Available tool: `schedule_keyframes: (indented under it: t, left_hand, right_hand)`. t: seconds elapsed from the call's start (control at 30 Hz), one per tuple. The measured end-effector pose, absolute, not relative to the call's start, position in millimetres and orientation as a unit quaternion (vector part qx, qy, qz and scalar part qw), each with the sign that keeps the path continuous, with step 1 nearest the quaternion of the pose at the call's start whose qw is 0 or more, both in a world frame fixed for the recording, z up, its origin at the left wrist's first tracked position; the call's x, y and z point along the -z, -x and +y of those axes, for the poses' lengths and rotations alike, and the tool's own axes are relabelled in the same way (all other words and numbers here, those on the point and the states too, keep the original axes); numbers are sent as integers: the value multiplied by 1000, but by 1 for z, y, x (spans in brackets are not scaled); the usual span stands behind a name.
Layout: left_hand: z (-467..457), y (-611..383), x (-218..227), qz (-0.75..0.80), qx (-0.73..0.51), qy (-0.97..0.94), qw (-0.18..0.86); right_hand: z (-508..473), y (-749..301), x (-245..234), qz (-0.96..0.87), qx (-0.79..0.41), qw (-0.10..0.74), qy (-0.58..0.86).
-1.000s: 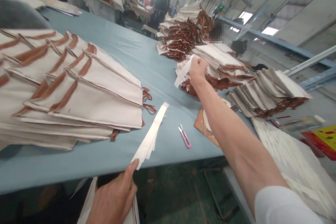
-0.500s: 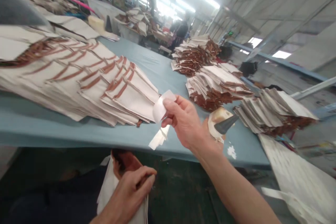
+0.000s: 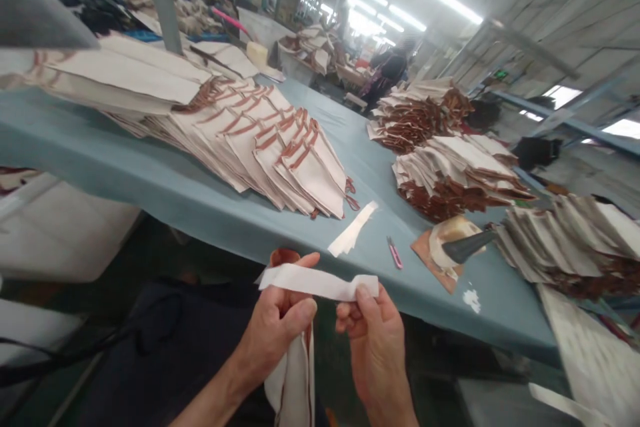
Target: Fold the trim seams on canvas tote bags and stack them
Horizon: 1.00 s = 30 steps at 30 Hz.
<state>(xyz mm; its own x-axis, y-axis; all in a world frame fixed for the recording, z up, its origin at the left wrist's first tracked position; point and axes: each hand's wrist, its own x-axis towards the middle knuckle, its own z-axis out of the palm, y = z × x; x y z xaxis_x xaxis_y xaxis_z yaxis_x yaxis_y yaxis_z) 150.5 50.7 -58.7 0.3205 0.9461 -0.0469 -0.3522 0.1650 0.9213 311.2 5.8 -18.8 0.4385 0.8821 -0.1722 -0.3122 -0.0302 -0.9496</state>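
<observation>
White and thin, paper-like or cloth-like, a narrow strip [image 3: 310,281] spans both hands on the wearer's side of the pink-handled thread snips [image 3: 395,253]. The right hand [image 3: 377,330] pinches one end between thumb and fingers, which probably keeps the band from drooping; it curls slightly there. The other end lies across the fingers of the left hand [image 3: 283,317], whose thumb stands apart; how firmly those fingers close, I cannot tell. Below that hand hangs a cream cloth bag [image 3: 295,380] with a brown lip, left of the snips and nearer the wearer. Just left of the snips, spare white strips [image 3: 353,232] lie fanned, likely so single ones separate easily. Farther left, flat cream bags [image 3: 315,180] overlap like shingles, perhaps to leave their brown trim exposed. Right of the snips, a brown board [image 3: 425,252] appears to sit under a rounded, pale block [image 3: 445,233].
</observation>
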Motion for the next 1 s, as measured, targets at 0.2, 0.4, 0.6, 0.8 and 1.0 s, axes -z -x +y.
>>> schedule_keyframes:
  t: [0.2, 0.4, 0.6, 0.8, 1.0]
  left_hand:
    - [34, -125, 49, 395, -491, -485, 606]
    - [31, -99, 43, 427, -484, -557, 524]
    - [24, -93, 41, 391, -445, -666, 453]
    - [21, -96, 37, 335, -434, -722, 421]
    - [19, -92, 24, 348, -432, -715, 426]
  right_hand:
    - [-22, -300, 56, -222, -484, 628, 568]
    - [-29, -296, 83, -247, -532, 522, 619]
    - [-13, -307, 40, -469, -345, 495, 646]
    - [21, -278, -28, -683, -392, 388, 479]
    - [34, -256, -29, -702, -425, 350, 453]
